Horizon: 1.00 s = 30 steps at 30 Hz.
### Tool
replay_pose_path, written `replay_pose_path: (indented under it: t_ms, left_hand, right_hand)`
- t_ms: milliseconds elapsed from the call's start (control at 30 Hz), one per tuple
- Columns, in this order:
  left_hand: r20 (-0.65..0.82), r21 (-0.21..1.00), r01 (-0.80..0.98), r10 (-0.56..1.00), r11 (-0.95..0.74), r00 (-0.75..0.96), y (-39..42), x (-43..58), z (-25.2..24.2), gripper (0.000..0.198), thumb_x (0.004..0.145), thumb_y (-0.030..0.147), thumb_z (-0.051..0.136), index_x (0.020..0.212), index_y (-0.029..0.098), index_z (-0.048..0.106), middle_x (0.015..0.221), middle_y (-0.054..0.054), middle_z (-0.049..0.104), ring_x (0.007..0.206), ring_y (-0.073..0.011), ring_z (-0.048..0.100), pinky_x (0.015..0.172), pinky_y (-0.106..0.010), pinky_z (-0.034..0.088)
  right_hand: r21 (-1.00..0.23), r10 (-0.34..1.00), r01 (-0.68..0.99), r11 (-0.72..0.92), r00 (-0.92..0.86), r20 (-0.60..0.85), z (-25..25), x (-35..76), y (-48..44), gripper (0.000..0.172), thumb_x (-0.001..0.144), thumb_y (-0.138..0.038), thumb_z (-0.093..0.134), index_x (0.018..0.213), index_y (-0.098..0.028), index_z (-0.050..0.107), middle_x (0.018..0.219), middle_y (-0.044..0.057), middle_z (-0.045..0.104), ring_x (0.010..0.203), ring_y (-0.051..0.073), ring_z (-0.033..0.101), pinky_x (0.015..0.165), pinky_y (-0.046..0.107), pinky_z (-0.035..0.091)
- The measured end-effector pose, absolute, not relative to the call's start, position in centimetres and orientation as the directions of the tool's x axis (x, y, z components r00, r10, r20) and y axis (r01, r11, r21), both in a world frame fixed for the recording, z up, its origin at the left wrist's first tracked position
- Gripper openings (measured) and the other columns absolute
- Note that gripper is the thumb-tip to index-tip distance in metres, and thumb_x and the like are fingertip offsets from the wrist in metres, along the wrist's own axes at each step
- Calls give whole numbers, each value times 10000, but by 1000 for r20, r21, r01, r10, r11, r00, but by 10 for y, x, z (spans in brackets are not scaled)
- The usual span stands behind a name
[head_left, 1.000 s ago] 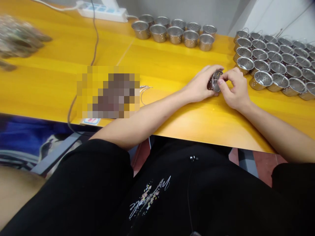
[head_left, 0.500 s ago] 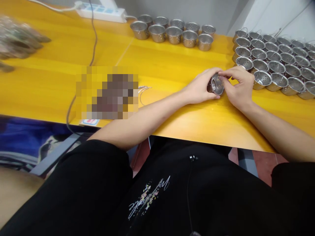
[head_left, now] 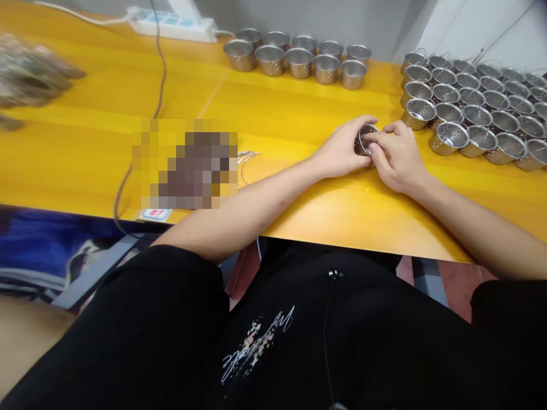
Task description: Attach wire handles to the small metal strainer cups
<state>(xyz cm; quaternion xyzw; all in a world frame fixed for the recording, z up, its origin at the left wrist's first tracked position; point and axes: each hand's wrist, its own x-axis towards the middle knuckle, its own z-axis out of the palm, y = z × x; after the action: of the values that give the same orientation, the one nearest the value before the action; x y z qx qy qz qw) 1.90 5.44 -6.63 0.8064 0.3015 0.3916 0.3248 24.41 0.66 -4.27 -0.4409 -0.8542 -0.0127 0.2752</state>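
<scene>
At the bottom of the frame, nearest, spreads the wearer's black shirt (head_left: 273, 285), with the edge of the yellow tabletop (head_left: 333, 213) beyond it. Right of centre, the left hand (head_left: 344, 149) curls its fingers round a perforated metal cup (head_left: 360, 146), which is tilted so its mouth faces the right hand (head_left: 399, 156). The right fingers reach into that mouth and over its rim; whether they pinch anything there, I cannot tell. The step in hand looks to be fingertip work inside the cup, and the next move probably calls for a steady left hold while the right fingers work at the rim. Left of centre lie thin wires (head_left: 248, 155), beside a pixelated patch. Farther off, a block of cups (head_left: 448, 139) with wires fills the upper right, and two rows of cups (head_left: 327, 71) stand at upper centre.
</scene>
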Motion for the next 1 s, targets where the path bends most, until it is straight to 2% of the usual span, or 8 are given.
replay_pose_path:
  t_ms: [200,333,467,633,767,867,933,1000]
  left_hand:
    - [424,772,225,746,-594,513,57,19,-66,889,828,441,929,1658,261,669,1719,-172,785,1594,-474,739,1446,-699,538]
    - [435,765,214,733,-607,523,58,19,-67,903,831,457,956,1661,266,656,1712,-174,784,1598,-471,738,1449,-698,535]
    - [444,758,202,718,-620,536,59,20,-68,970,787,459,1018,1664,270,649,1749,-182,750,1631,-490,712,1456,-707,516]
    - [417,758,241,735,-606,535,64,20,-74,1036,763,458,1047,1695,275,634,1770,-197,731,1637,-517,693,1450,-743,508]
    - [427,757,246,743,-606,516,69,21,-86,1240,692,469,1100,1794,292,562,1908,-222,590,1763,-578,543,1495,-805,418]
    - [426,753,236,729,-614,536,71,22,-93,1306,734,523,1072,1870,321,462,1982,-207,477,1816,-560,467,1527,-798,366]
    - [400,746,264,728,-612,556,70,21,-93,1298,785,578,1027,1900,324,413,1983,-203,457,1817,-543,463,1536,-780,352]
    - [369,731,303,728,-611,578,68,19,-90,1294,818,628,992,1917,307,388,1976,-211,453,1816,-541,456,1545,-765,336]
  right_hand:
    - [-247,744,737,630,-480,465,-45,243,6,429,1250,-587,569,1383,-295,854,1223,153,873,1346,499,753,1207,803,576]
    - [-254,743,734,630,-475,470,-42,245,10,386,1222,-619,637,1270,-302,853,1126,139,855,1250,469,767,1191,783,604]
    - [-262,746,763,591,-393,538,-38,252,15,374,1240,-622,614,1277,-337,854,1143,140,854,1228,454,778,1184,757,625]
    - [-285,738,766,577,-338,585,-39,259,24,468,1272,-686,527,1281,-345,848,1168,139,876,1160,413,810,1056,679,689]
    - [-312,756,770,556,-313,576,-34,267,30,488,1272,-703,530,1265,-331,847,1211,154,894,1144,413,811,1051,677,684]
    - [-287,789,819,497,-288,542,-22,279,33,418,1272,-652,558,1279,-343,840,1256,169,901,1217,426,793,1153,693,650]
    - [-228,805,865,447,-278,523,-12,289,34,307,1245,-547,611,1273,-340,837,1264,161,900,1267,429,801,1233,695,625]
    - [-148,788,893,425,-284,547,-4,299,37,200,1163,-401,677,1233,-326,848,1216,144,904,1253,420,824,1250,673,623]
